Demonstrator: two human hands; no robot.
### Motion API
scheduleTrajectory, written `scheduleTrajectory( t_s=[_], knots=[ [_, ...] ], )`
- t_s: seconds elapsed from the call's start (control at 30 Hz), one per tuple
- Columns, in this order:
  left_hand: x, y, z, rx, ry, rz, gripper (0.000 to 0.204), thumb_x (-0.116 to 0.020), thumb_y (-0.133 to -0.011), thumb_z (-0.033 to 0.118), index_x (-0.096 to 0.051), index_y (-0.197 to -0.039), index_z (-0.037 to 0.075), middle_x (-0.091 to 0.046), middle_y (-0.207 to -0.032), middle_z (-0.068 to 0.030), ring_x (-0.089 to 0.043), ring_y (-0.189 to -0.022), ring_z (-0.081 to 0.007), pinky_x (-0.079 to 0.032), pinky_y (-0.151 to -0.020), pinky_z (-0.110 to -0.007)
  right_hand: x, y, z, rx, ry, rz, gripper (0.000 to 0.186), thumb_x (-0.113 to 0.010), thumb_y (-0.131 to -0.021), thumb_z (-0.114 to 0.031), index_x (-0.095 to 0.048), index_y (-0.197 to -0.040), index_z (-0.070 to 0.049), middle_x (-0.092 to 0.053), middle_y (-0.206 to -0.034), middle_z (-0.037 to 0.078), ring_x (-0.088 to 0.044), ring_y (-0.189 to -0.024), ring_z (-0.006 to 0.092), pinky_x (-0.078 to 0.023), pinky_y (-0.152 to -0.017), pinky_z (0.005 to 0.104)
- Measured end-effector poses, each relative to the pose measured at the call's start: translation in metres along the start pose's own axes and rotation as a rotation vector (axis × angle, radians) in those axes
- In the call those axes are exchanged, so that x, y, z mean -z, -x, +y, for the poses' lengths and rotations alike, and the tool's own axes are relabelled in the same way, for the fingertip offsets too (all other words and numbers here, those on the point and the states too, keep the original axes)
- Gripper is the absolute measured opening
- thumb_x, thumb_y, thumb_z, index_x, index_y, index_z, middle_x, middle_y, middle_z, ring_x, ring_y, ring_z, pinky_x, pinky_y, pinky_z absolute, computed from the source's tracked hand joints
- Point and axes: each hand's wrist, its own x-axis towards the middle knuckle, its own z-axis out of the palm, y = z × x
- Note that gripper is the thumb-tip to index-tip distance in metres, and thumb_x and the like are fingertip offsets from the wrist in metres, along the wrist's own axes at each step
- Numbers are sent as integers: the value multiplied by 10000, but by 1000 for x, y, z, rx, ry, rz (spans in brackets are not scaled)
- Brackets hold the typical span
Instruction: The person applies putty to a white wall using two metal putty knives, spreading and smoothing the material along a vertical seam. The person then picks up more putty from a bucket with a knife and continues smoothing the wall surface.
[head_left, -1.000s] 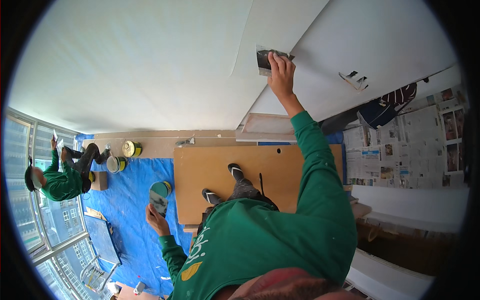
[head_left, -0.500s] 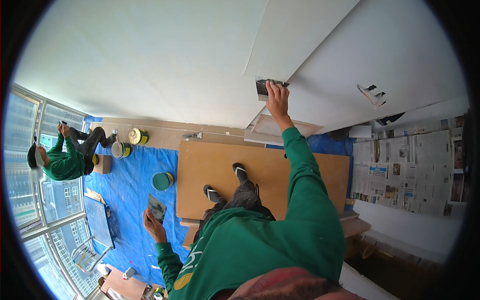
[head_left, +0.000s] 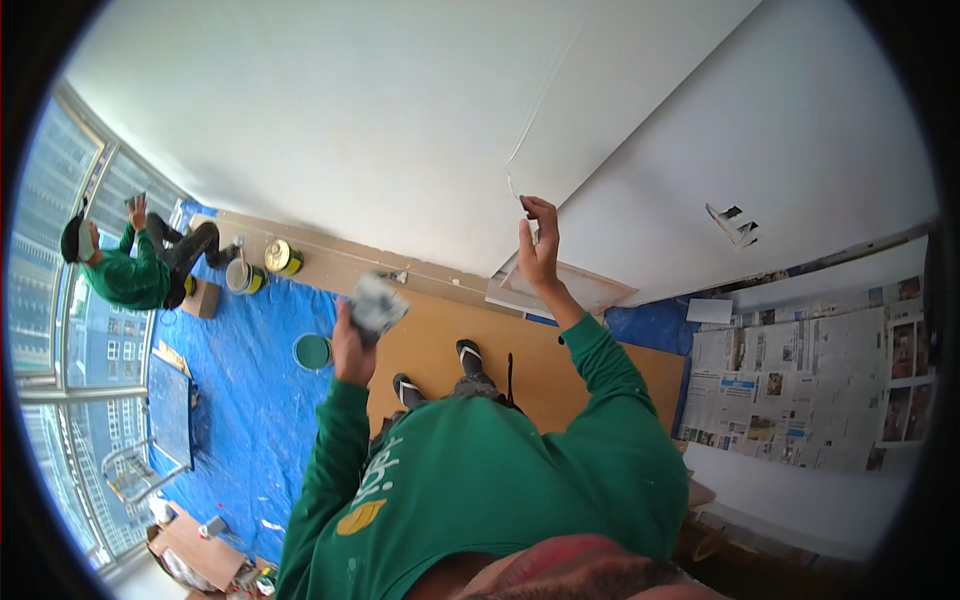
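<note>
In my left hand (head_left: 352, 346) is a flat metal plate (head_left: 376, 303) smeared with grey and white compound. My right hand (head_left: 539, 240) is raised by the pale board (head_left: 610, 110) overhead, fingers curled on something narrow and dark that I cannot make out. A thin, uneven line runs along the board above those fingertips. To the right, the board's long edge steps to another pale surface (head_left: 800, 150) with a torn opening (head_left: 733, 225).
I stand on an orange-brown board (head_left: 440, 330) beside blue sheeting (head_left: 245, 400). Tubs (head_left: 283, 257) and a green-lidded bucket (head_left: 312, 351) stand leftward. A co-worker (head_left: 140, 270) is by the window wall (head_left: 80, 390), above a metal ladder (head_left: 135, 470). Newspapers (head_left: 780, 390) cover the right side.
My left hand has risen and moved right with the plate. My right hand has moved lower; the square blade it held against the overhead board no longer shows face-on.
</note>
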Motion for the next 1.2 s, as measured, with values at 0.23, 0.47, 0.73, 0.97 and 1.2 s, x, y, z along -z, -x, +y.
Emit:
scheduleTrajectory(
  t_s=[0.23, 0.47, 0.73, 0.97, 1.2],
  knots=[
    [-179, -25, 20, 352, -26, -274, 479, -399, -1108, 420, -582, -1298, 20, -683, -1216, -104, -663, -1134, -222, -499, -1061, -370, 25, -35, -172, 511, -356, -229, 334, -614, -939, -97, -594, -1252, 19, -559, -1255, 220, -579, -1137, 327, -490, -976, 403],
    [-229, 25, 36, 240, -70, -444, 469, -445, -1098, 405, -571, -1283, -7, -676, -1185, -109, -678, -1067, -211, -552, -969, -379, 57, -78, -199, 849, 134, -433, 366, -739, -862, -227, -689, -1202, -101, -588, -1259, 113, -555, -1124, 324, -479, -976, 431],
    [-214, 41, 45, 69, -14, -534, 461, -466, -1087, 429, -571, -1352, 66, -678, -1249, -54, -661, -1113, -184, -511, -1009, -384, 116, -161, -137, 908, 783, -554, 458, -580, -862, 4, -659, -1294, -127, -616, -1277, 77, -560, -1180, 278, -416, -1056, 424],
    [-165, 56, 67, -50, -29, -407, 447, -521, -1065, 444, -579, -1347, 102, -667, -1243, -22, -637, -1130, -169, -495, -1007, -366, 215, -340, -148, 818, 1354, 189, 537, -552, -896, -1, -554, -1419, -124, -578, -1312, 64, -542, -1181, 290, -423, -1013, 455],
    [-78, 50, 65, -134, 77, -233, 394, -553, -1060, 386, -605, -1317, 92, -682, -1249, -34, -658, -1114, -179, -519, -971, -356, 203, -378, -186, 715, 1375, 185, 466, -466, -923, -48, -550, -1378, 2, -557, -1329, 165, -501, -1246, 355, -395, -1046, 492]
  ],
)
